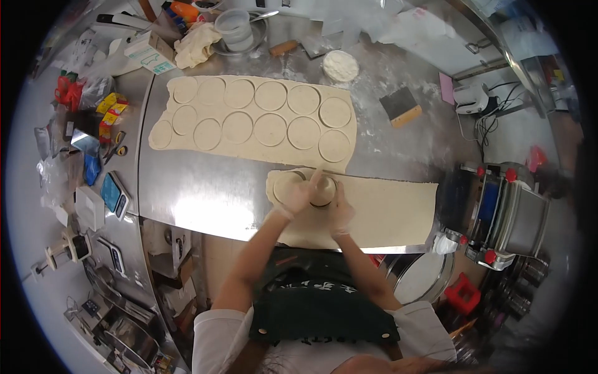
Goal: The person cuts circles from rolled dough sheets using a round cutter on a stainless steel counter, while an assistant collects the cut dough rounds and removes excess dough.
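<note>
Near me lies a dough sheet (386,215), smooth on its right part, with a cut circle (288,188) at its left end. Just right of that circle a round cutter (322,201) sits on the dough, its rim partly hidden by my fingers. My left hand (301,197), in a thin clear glove, grips the cutter's left side, index finger along it. My right hand (341,215), gloved too and slightly blurred, closes on the right side. Beyond them a second dough sheet (249,146) carries two rows of cut circles.
A bowl of flour (341,66) and a dough scraper (402,106) lie toward the back right. A dough roller machine (498,215) stands at the right edge. Scissors (115,148) and a digital scale (115,194) are on the left. A plastic tub (234,30) stands at the back.
</note>
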A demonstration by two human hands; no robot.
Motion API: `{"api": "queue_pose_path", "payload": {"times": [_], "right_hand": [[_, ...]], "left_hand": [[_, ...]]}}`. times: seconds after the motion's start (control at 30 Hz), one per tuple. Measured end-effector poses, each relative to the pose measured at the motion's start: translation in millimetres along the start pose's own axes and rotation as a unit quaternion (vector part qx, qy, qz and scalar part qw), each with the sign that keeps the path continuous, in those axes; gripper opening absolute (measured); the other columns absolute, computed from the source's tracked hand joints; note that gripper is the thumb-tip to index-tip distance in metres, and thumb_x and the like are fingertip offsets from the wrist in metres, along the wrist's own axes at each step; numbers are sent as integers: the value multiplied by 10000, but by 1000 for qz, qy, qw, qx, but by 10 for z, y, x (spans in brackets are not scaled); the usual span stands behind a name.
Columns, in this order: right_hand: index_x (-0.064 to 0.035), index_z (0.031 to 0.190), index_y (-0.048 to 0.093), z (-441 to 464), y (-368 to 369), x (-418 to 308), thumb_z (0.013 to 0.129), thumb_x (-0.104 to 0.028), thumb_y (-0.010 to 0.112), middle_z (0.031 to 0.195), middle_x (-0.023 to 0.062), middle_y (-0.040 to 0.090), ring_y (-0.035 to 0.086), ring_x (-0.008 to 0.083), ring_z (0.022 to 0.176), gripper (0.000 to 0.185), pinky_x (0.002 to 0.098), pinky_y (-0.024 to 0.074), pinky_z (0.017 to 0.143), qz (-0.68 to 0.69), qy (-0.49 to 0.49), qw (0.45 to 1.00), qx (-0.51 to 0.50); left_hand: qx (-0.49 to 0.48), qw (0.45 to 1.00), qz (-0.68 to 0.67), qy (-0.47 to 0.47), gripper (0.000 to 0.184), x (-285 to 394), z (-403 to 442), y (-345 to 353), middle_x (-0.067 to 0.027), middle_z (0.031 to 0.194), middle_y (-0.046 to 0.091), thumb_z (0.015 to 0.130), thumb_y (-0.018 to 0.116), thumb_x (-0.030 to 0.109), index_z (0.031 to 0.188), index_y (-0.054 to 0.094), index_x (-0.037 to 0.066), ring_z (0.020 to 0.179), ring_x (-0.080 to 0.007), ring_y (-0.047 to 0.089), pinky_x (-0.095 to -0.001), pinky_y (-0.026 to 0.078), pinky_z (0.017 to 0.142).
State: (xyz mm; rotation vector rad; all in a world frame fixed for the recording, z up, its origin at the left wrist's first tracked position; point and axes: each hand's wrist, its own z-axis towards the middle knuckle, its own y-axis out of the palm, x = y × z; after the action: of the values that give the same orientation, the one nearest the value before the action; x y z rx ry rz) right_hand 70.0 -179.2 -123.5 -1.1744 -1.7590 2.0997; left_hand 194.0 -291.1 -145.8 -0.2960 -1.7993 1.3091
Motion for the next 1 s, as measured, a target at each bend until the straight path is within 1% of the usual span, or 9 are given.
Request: {"api": "queue_pose_path", "payload": {"times": [0.03, 0.1, 0.23, 0.33, 0.43, 0.57, 0.63, 0.9, 1.0], "right_hand": [[-161, 1326, 604, -9, 11, -22, 961, -183, 562, 635, 148, 622, 589, 341, 498, 368, 427, 456, 483, -16, 15, 1000, -5], [-156, 1314, 613, -36, 16, -62, 966, -170, 555, 689, 161, 652, 622, 343, 545, 354, 426, 467, 499, -45, 45, 998, -19], [-142, 1301, 623, 230, -62, 186, 956, -151, 572, 641, 164, 610, 608, 331, 533, 349, 422, 464, 503, 74, -135, 988, 0], [-133, 1303, 629, 280, -246, 112, 951, -135, 586, 607, 172, 552, 557, 308, 490, 355, 399, 456, 499, 57, -134, 989, -23], [-140, 1296, 644, 157, -462, 95, 946, -125, 603, 591, 174, 505, 511, 271, 459, 353, 373, 446, 492, 86, -85, 993, 13], [-158, 1276, 665, 218, -656, 526, 944, -135, 622, 581, 158, 490, 493, 229, 448, 336, 362, 432, 484, 2, -12, 999, 43], [-163, 1273, 668, 250, -628, 690, 945, -140, 625, 574, 148, 493, 495, 225, 448, 332, 363, 428, 481, -16, -26, 999, 45], [-178, 1293, 648, 346, -529, 965, 929, -161, 628, 545, 115, 514, 528, 278, 445, 365, 386, 431, 473, -26, -94, 995, 35], [-162, 1321, 617, 344, -569, 955, 905, -164, 632, 702, 113, 619, 618, 277, 606, 416, 393, 484, 549, -51, -79, 995, -12]], "left_hand": [[-1, 996, 16, 83, 712, -119, 123, -1, -88, 763, 675, 862, 567, 106, 1526, 312, 153, 604, -290, 651, -431, 506, 508], [23, 998, -49, 38, 715, -78, 59, 127, -97, 758, 669, 864, 556, 86, 1531, 310, 159, 611, -284, 649, -431, 508, 516], [143, 975, -124, -119, 620, 314, -280, 232, -119, 731, 639, 908, 545, 90, 1504, 382, 138, 599, -276, 626, -421, 478, 525], [121, 933, -321, -111, 472, 167, -155, -31, -141, 742, 635, 963, 546, 161, 1429, 500, 102, 608, -243, 619, -386, 460, 564], [186, 929, -284, -149, 380, 105, -107, -355, -167, 775, 651, 998, 536, 207, 1353, 581, 80, 658, -236, 635, -376, 465, 623], [85, 872, -389, -284, 383, 191, -205, -256, -203, 1052, 703, 1021, 519, 231, 1345, 579, 36, 927, -223, 672, -344, 499, 822], [163, 874, -393, -235, 367, 348, -235, -211, -221, 1017, 700, 1010, 538, 221, 1324, 595, 41, 869, -268, 691, -359, 511, 771], [178, 848, -423, -266, 368, 608, -277, -62, -236, 1167, 667, 1012, 535, 229, 1307, 598, 18, 1059, -306, 678, -351, 507, 898], [195, 847, -407, -281, 372, 681, -278, -18, -195, 1148, 673, 1004, 541, 199, 1324, 584, 14, 1058, -274, 651, -336, 500, 905]]}}
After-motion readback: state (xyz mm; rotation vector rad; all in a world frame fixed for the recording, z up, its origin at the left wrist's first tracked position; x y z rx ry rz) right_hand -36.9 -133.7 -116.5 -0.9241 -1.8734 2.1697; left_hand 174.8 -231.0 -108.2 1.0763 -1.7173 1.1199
